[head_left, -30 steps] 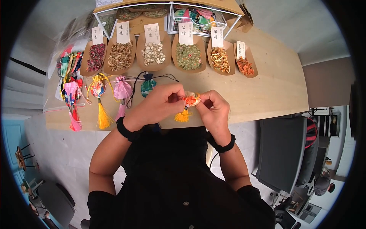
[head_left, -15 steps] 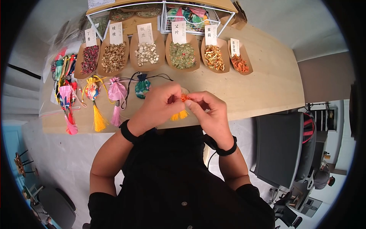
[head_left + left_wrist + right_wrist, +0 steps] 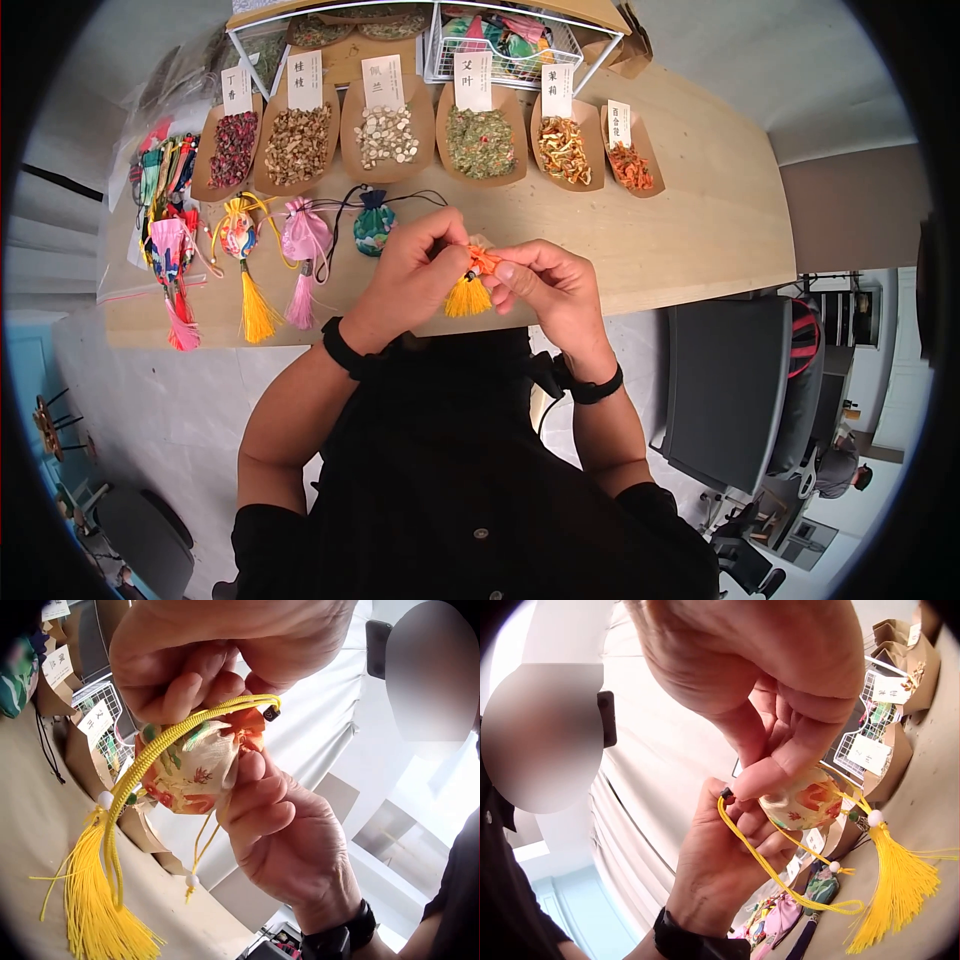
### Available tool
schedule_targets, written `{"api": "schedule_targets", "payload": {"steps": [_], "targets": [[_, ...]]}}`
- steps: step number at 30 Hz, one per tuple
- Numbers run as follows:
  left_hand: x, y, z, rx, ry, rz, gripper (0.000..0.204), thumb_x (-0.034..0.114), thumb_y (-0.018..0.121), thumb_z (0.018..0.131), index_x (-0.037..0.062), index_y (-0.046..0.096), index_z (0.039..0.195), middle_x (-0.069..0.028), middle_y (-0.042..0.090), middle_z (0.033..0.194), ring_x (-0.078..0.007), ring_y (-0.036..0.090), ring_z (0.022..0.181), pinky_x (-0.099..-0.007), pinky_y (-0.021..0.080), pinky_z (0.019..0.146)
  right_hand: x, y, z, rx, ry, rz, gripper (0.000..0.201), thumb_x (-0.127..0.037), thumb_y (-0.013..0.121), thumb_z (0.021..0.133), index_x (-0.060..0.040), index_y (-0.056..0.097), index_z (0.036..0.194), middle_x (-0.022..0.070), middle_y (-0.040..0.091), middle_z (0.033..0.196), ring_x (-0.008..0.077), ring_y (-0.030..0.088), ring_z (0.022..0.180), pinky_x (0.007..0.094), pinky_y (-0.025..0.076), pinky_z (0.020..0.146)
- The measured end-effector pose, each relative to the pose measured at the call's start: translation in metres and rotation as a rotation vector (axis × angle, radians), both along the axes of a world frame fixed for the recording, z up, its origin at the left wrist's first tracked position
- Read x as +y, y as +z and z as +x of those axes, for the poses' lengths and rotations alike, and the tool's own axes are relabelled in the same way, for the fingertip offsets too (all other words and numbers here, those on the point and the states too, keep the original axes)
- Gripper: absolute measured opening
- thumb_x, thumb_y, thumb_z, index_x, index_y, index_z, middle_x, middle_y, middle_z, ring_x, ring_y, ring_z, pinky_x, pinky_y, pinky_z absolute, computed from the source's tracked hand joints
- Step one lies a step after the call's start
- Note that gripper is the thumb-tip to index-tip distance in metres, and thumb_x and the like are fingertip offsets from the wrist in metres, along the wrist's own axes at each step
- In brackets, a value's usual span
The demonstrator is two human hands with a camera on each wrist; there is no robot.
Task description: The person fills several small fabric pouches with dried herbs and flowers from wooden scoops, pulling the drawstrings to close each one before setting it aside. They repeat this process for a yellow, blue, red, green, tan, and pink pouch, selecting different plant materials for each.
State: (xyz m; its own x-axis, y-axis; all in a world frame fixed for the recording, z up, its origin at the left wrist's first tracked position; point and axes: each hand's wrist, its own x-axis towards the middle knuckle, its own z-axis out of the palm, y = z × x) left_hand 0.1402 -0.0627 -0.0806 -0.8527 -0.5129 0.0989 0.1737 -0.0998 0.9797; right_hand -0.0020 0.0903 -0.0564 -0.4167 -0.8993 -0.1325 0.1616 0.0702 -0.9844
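Both hands hold a small cream-and-orange drawstring pouch point(image 3: 187, 772) in front of the body, over the table's near edge. My left hand point(image 3: 425, 268) pinches the gathered orange neck from one side, fingertips curled in. From the other side, my right hand point(image 3: 555, 290) pinches the same orange cloth point(image 3: 483, 262) between thumb and fingers. A yellow cord point(image 3: 154, 757) with a small dark bead point(image 3: 726, 793) loops out from the neck. A yellow tassel point(image 3: 467, 298) with a white bead point(image 3: 875, 818) hangs from the pouch. The fingers partly hide the neck.
Labelled brown paper trays point(image 3: 387, 170) of dried herbs line the table's back. Left of the hands lie a green pouch point(image 3: 374, 228), a pink pouch point(image 3: 305, 232), a yellow-tasselled pouch point(image 3: 239, 232) and a pile of coloured cords point(image 3: 165, 180). A white wire basket point(image 3: 500, 62) stands behind.
The hands have shifted slightly left in the head view, still on the pouch. Its cream body was more visible a second ago; now the orange neck and yellow tassel show more than half a second ago.
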Motion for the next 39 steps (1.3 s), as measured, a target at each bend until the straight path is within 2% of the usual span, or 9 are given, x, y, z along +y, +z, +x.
{"api": "schedule_targets", "payload": {"steps": [4, 7, 13, 15, 18, 25, 28, 34, 39], "targets": [[0.000, -0.001, 0.000, 0.006, 0.021, -0.008, 0.012, -0.003, 0.052, 0.093, 0.0037, 0.050, 0.083, 0.0043, 0.044, 0.082, -0.0040, 0.038, 0.074, -0.0246, 0.032, 0.064, 0.000, -0.005, 0.001, -0.010, -0.003, -0.019, 0.017, -0.007, 0.067, 0.104, 0.0021, 0.073, 0.117, 0.0089, 0.077, 0.098, 0.0130, 0.072, 0.083, 0.0281, 0.060, 0.072], [0.000, -0.004, 0.000, 0.051, 0.051, 0.008, 0.010, -0.001, 0.055, 0.094, 0.0022, 0.052, 0.085, 0.0046, 0.050, 0.081, -0.0024, 0.044, 0.074, -0.0242, 0.038, 0.062, -0.002, -0.005, 0.000, -0.011, -0.002, -0.019, 0.018, -0.007, 0.066, 0.104, 0.0022, 0.073, 0.118, 0.0092, 0.077, 0.099, 0.0137, 0.072, 0.084, 0.0286, 0.061, 0.073], [0.004, -0.004, 0.000, 0.097, 0.095, 0.020, 0.010, -0.002, 0.056, 0.093, 0.0027, 0.052, 0.085, 0.0039, 0.050, 0.080, -0.0024, 0.043, 0.072, -0.0240, 0.038, 0.061, -0.004, -0.005, 0.000, -0.063, -0.009, -0.010, 0.015, -0.002, 0.064, 0.103, 0.0028, 0.073, 0.114, 0.0099, 0.077, 0.097, 0.0131, 0.072, 0.081, 0.0280, 0.060, 0.071], [0.006, -0.005, 0.003, 0.063, 0.099, -0.108, 0.011, -0.001, 0.060, 0.091, 0.0028, 0.052, 0.085, 0.0015, 0.050, 0.079, -0.0048, 0.045, 0.069, -0.0251, 0.038, 0.060, -0.004, -0.007, -0.001, -0.103, -0.043, 0.013, 0.012, 0.000, 0.064, 0.101, 0.0026, 0.072, 0.108, 0.0093, 0.076, 0.093, 0.0123, 0.071, 0.077, 0.0266, 0.058, 0.069], [0.009, -0.002, 0.002, 0.052, 0.121, -0.323, 0.014, 0.000, 0.066, 0.085, 0.0030, 0.052, 0.083, -0.0028, 0.052, 0.076, -0.0102, 0.049, 0.063, -0.0279, 0.040, 0.056, -0.006, -0.006, 0.007, 0.002, -0.135, 0.157, 0.006, -0.001, 0.065, 0.097, 0.0019, 0.070, 0.097, 0.0061, 0.073, 0.083, 0.0081, 0.066, 0.071, 0.0238, 0.053, 0.064], [0.014, 0.002, 0.001, -0.046, 0.298, -0.625, 0.020, 0.006, 0.073, 0.081, 0.0051, 0.053, 0.078, -0.0072, 0.057, 0.069, -0.0206, 0.058, 0.057, -0.0338, 0.047, 0.055, -0.011, -0.009, 0.010, 0.448, -0.501, 0.058, 0.009, -0.003, 0.069, 0.090, 0.0005, 0.063, 0.084, 0.0001, 0.065, 0.070, 0.0027, 0.055, 0.063, 0.0228, 0.045, 0.057], [0.021, -0.004, -0.005, -0.115, 0.367, -0.472, 0.019, -0.001, 0.069, 0.081, 0.0035, 0.051, 0.077, -0.0015, 0.050, 0.063, -0.0082, 0.046, 0.057, -0.0291, 0.037, 0.051, -0.011, -0.006, 0.014, 0.509, -0.530, 0.016, 0.009, -0.002, 0.068, 0.091, 0.0004, 0.062, 0.084, -0.0002, 0.065, 0.070, 0.0026, 0.055, 0.063, 0.0225, 0.046, 0.058], [0.011, 0.008, -0.008, -0.358, 0.258, -0.518, 0.023, 0.014, 0.075, 0.082, 0.0045, 0.055, 0.077, -0.0052, 0.054, 0.064, -0.0142, 0.050, 0.055, -0.0336, 0.041, 0.053, -0.009, 0.000, 0.006, 0.443, -0.439, -0.025, 0.006, -0.001, 0.067, 0.092, 0.0005, 0.062, 0.088, 0.0000, 0.066, 0.075, 0.0027, 0.057, 0.068, 0.0218, 0.048, 0.061], [0.008, 0.010, -0.011, -0.434, 0.158, -0.529, 0.026, 0.023, 0.074, 0.084, 0.0021, 0.059, 0.080, -0.0095, 0.060, 0.068, -0.0191, 0.056, 0.057, -0.0370, 0.044, 0.055, -0.007, -0.009, 0.008, 0.439, -0.442, -0.017, 0.005, -0.001, 0.068, 0.093, 0.0008, 0.063, 0.093, 0.0003, 0.067, 0.078, 0.0028, 0.058, 0.070, 0.0218, 0.049, 0.063]]}}
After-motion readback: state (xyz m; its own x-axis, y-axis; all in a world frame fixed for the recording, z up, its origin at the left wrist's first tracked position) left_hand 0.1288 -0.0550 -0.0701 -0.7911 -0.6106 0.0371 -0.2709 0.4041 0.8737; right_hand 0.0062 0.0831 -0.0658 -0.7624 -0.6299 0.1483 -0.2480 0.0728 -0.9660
